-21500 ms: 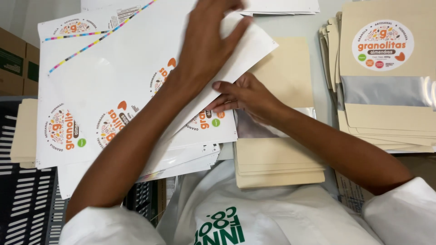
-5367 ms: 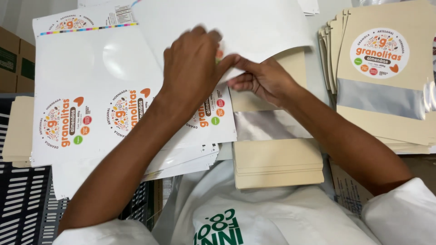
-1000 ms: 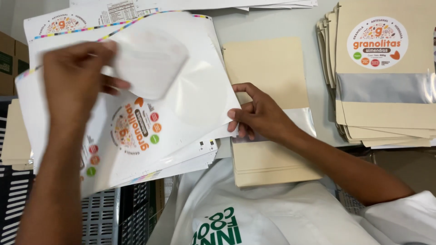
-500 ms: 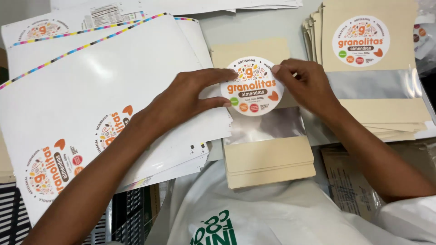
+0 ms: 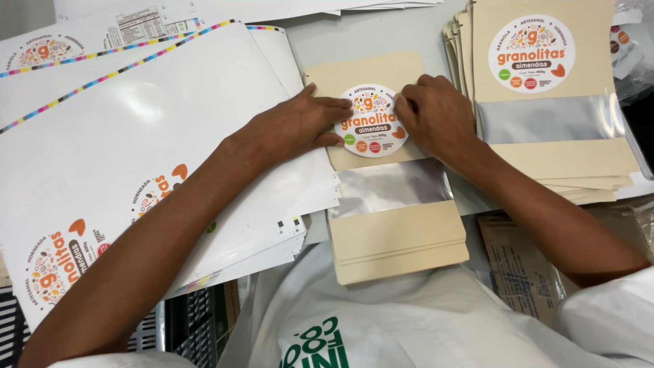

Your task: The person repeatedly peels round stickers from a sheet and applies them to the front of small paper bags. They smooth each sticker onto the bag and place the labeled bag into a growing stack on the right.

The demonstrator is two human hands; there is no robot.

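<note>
1. Grey tabletop [image 5: 381, 34] fills my view from the head camera, mostly covered by paper and pouches.
2. Straight ahead I see a small stack of tan pouches [image 5: 392, 225], each with a silvery window band across the middle.
3. On the top pouch lies a round sticker [image 5: 371, 121], white with orange lettering, set on the upper tan panel just above the window band.
4. My left hand [image 5: 296, 126] lies flat, fingers stretched out and pressing on the sticker's left edge; it grasps nothing.
5. My right hand [image 5: 436, 116] rests on the sticker's right edge, fingers curled down onto it, pinning it rather than gripping it.
6. So the sticker sits between both hands, touched from either side.
7. To the left, large glossy sticker sheets [image 5: 136, 136] overlap in a pile under my left forearm.
8. To the right, a taller pile of finished pouches [image 5: 545, 150] already carries the same round sticker on top.
</note>
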